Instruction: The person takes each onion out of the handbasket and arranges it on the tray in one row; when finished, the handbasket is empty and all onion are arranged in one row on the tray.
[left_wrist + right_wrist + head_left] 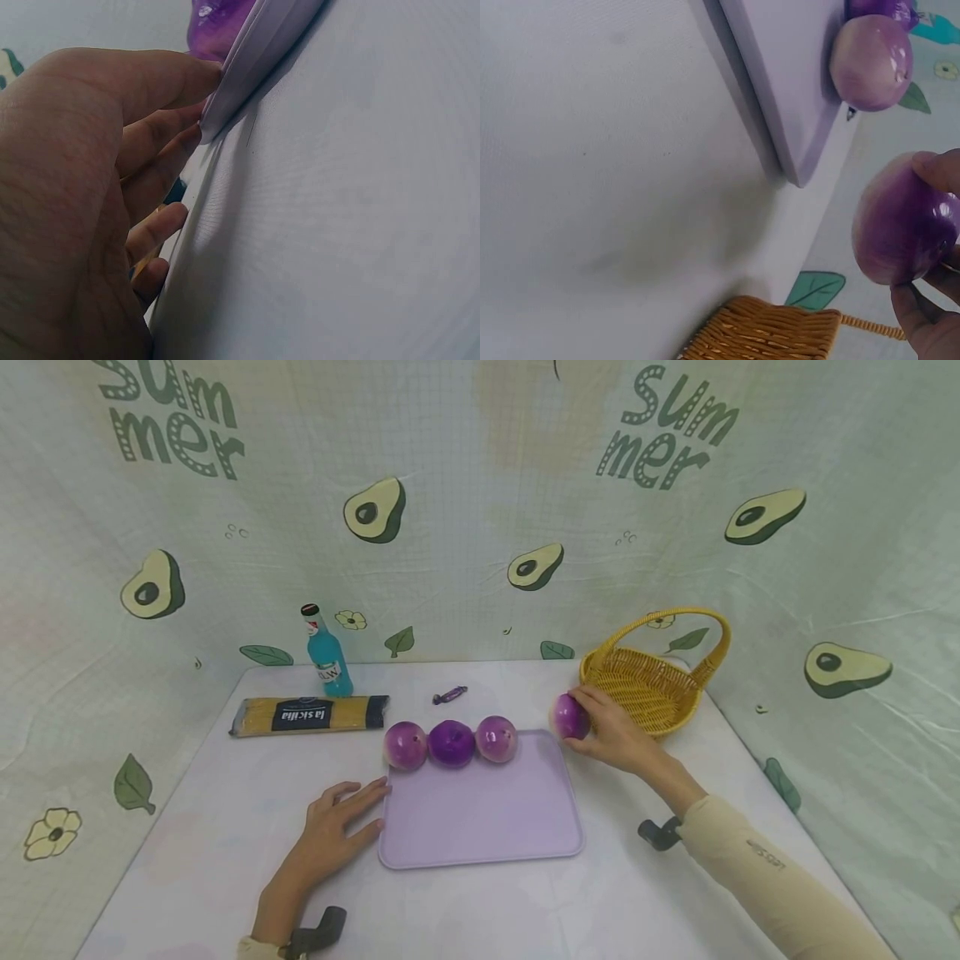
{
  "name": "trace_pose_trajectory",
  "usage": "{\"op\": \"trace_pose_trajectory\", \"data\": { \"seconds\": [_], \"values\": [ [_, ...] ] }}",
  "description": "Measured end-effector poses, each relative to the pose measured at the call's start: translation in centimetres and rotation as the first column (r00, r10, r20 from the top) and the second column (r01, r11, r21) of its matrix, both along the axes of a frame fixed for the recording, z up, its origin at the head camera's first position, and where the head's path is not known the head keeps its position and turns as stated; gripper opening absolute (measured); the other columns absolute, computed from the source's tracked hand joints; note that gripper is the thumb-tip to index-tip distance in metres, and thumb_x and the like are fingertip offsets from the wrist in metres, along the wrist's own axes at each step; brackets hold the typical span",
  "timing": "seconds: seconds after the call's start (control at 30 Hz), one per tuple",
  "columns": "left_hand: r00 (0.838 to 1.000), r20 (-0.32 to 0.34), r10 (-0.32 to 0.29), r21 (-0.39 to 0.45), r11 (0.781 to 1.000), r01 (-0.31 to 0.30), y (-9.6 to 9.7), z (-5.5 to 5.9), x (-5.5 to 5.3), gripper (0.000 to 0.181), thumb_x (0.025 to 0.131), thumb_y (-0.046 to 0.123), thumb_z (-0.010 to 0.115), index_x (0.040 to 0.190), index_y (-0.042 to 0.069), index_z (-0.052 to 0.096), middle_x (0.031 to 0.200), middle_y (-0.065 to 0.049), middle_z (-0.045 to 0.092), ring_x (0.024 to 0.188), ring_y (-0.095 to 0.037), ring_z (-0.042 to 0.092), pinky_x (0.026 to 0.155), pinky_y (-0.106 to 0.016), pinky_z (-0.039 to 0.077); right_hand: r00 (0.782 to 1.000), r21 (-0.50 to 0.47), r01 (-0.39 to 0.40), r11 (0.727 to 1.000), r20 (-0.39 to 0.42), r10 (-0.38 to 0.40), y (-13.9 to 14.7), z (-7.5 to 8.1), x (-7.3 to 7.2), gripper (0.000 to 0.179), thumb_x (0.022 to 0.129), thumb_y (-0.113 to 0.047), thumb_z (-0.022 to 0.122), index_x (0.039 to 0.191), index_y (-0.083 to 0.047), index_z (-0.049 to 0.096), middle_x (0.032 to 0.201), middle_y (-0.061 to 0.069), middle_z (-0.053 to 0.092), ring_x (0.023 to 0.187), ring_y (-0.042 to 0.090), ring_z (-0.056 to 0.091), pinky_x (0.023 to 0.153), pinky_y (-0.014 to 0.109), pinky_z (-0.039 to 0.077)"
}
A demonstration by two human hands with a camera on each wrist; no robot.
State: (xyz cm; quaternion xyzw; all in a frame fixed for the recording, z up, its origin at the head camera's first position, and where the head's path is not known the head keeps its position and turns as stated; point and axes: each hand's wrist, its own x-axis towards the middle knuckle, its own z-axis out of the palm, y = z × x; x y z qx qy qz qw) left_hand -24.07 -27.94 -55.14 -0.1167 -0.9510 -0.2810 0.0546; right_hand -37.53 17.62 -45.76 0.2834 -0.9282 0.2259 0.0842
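My right hand (611, 731) holds a glossy purple onion (570, 718) above the table, just off the tray's far right corner. Thumb and fingers pinch this onion in the right wrist view too. The lilac tray (480, 827) lies flat, and along its far edge sit three more onions in a row: a pale one (406, 746), a dark one (452, 744) and another pale one (497, 739). My left hand (333, 831) touches the tray's left edge with thumb and fingertips, its fingers loosely extended. In the left wrist view, the thumb meets the tray rim (247, 60).
A yellow wicker basket (648, 689) with a tall handle stands at the back right, close to my right hand. Behind the tray lies a purple-wrapped candy (450, 695). A pasta pack (309, 716) and a blue bottle (327, 656) are at back left. A printed curtain surrounds the table.
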Motion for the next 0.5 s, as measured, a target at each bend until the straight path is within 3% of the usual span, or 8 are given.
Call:
{"op": "trace_pose_trajectory", "data": {
  "seconds": [0.5],
  "values": [
    [1.000,0.012,-0.001,0.008,1.000,0.001,-0.01,-0.09,-0.04,0.050,0.096,0.045,0.063,0.145,0.033,0.055,0.150,0.013,0.049,0.138,-0.030,0.033,0.108,-0.062,0.018,0.999,0.006,-0.004,1.000,0.038,0.004,-0.70,-0.15,0.21,0.082,0.079,-0.021,0.087,0.144,0.006,0.045,0.145,0.020,0.046,0.132,0.039,0.047,0.108,0.051,0.042]
  ]
}}
